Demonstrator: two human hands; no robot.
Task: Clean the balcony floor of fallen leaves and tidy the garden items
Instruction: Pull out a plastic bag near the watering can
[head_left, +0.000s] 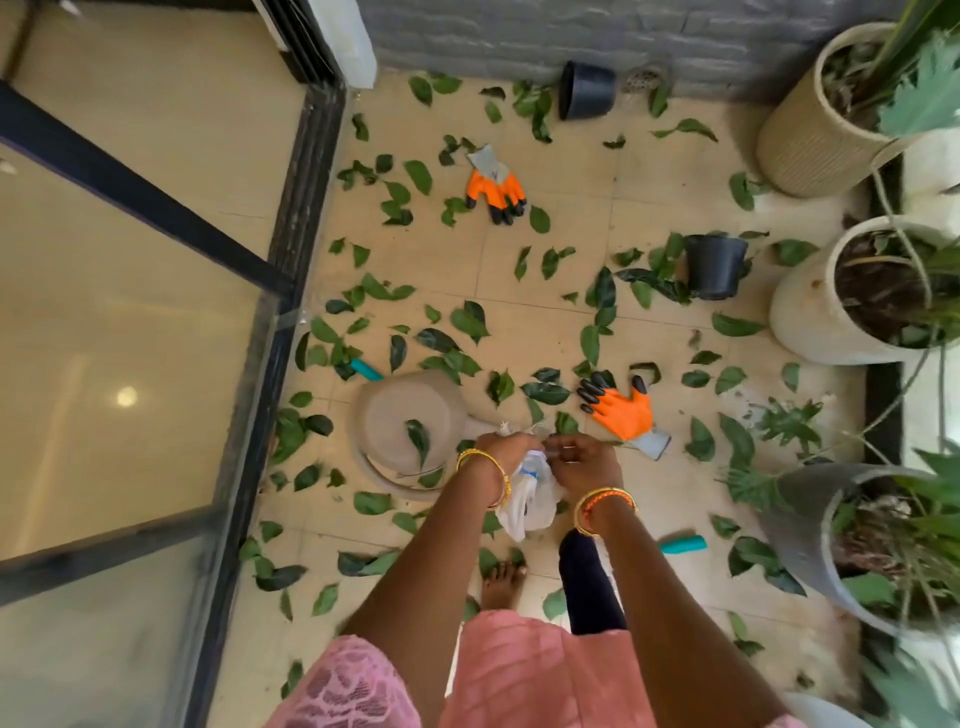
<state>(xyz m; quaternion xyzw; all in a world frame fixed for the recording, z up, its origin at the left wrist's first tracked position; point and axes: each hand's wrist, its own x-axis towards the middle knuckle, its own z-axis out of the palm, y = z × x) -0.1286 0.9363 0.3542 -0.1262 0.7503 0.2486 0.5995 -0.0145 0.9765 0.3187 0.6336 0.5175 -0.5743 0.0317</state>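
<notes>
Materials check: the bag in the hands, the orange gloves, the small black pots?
Bag: thin white plastic film by the look, semi-translucent and crumpled, held by both hands.
Gloves: grey knit-looking cuffs, palms with a matte orange coating, probably rubber or latex, and black fingertips.
Black pots: likely thin moulded plastic, smooth with a dull sheen.

You stand on a home balcony: a beige tiled floor (561, 249) strewn with green leaves (470, 319), large potted plants (852, 291) lined along one side, a grey brick wall (519, 36), a floor drain (643, 79), and a black-framed sliding glass door (156, 291) leading indoors.
</notes>
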